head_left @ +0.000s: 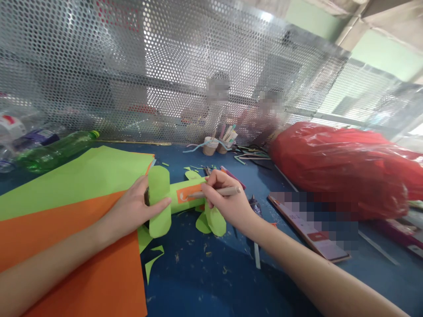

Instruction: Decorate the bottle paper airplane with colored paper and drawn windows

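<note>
A light-green paper model (159,211), a tube with rounded flaps at its ends, is held just above the blue tabletop. My left hand (132,204) grips its left end, the thumb pressed over the big flap. Around the tube's middle lies an orange patch (193,192) with a white curved mark on it. Between the fingers of my right hand (226,187) is a pale pen (231,191), its tip at the patch. My right fingers cover part of the tube's right end. Below them, more rounded green flaps (216,220) hang down.
Green sheets (95,171) and orange sheets (109,259) lie at left, behind them a green bottle (62,149). Cups of pens (210,146) stand at the back by a perforated metal panel (115,57). At right are a phone (294,220) and a red plastic bag (337,163).
</note>
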A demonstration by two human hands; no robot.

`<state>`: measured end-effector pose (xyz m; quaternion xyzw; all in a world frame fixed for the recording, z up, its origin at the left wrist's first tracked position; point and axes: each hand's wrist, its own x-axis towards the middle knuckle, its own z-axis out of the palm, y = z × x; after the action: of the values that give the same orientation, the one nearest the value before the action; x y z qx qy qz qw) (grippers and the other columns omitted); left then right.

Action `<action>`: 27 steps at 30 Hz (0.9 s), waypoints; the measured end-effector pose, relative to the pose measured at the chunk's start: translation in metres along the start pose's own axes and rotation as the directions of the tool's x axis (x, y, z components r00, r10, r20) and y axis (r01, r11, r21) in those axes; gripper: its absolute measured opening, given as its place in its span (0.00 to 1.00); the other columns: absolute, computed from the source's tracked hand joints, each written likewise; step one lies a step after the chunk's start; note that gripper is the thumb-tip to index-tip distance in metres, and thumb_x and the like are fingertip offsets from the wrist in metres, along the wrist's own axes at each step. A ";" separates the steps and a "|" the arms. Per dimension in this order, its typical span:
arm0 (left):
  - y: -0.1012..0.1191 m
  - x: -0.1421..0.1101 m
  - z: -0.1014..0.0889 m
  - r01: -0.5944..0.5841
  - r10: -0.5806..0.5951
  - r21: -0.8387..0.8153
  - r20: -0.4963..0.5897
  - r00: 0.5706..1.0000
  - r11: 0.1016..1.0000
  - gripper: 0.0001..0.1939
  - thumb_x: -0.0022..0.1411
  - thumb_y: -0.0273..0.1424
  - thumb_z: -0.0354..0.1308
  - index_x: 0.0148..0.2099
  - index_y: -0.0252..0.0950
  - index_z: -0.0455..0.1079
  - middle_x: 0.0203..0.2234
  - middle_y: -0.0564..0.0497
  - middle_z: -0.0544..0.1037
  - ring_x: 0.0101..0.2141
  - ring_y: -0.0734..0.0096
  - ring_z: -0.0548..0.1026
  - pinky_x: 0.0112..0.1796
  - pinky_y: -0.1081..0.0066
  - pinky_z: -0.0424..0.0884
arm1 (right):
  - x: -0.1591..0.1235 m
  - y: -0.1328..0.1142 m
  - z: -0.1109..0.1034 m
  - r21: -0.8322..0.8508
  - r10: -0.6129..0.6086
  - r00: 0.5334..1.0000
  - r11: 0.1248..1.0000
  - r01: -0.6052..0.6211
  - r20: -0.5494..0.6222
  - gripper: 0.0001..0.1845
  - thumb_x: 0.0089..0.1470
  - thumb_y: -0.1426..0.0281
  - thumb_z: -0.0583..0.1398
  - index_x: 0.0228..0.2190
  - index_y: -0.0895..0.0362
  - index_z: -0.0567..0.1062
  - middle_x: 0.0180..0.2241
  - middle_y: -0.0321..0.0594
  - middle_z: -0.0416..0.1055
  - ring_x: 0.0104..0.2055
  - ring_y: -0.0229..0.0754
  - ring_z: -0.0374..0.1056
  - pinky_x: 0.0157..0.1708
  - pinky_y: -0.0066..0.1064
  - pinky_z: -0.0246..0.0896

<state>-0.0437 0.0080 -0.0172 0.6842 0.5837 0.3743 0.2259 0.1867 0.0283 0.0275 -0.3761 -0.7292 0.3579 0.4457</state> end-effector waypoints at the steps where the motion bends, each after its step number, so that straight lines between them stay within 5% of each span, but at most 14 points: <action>1: 0.000 0.000 0.000 0.001 -0.001 -0.002 -0.003 1.000 1.000 0.32 0.55 0.54 0.58 0.56 0.42 0.66 0.53 0.46 0.74 0.54 0.50 0.71 0.55 0.51 0.67 | 0.000 0.000 0.000 0.000 0.003 1.000 1.000 -0.003 0.002 0.12 0.52 0.73 0.57 0.21 0.53 0.61 0.15 0.25 0.61 0.17 0.32 0.56 0.23 0.28 0.51; 27: 0.001 0.000 0.000 0.013 -0.013 -0.016 0.004 1.000 1.000 0.32 0.55 0.54 0.58 0.57 0.44 0.65 0.54 0.47 0.74 0.54 0.49 0.71 0.54 0.51 0.68 | 0.000 0.001 -0.001 0.001 0.015 1.000 1.000 -0.015 0.003 0.11 0.53 0.72 0.58 0.22 0.53 0.61 0.15 0.26 0.62 0.17 0.32 0.58 0.21 0.27 0.51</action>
<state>-0.0433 0.0074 -0.0168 0.6792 0.5847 0.3762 0.2353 0.1877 0.0291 0.0271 -0.3807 -0.7269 0.3622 0.4422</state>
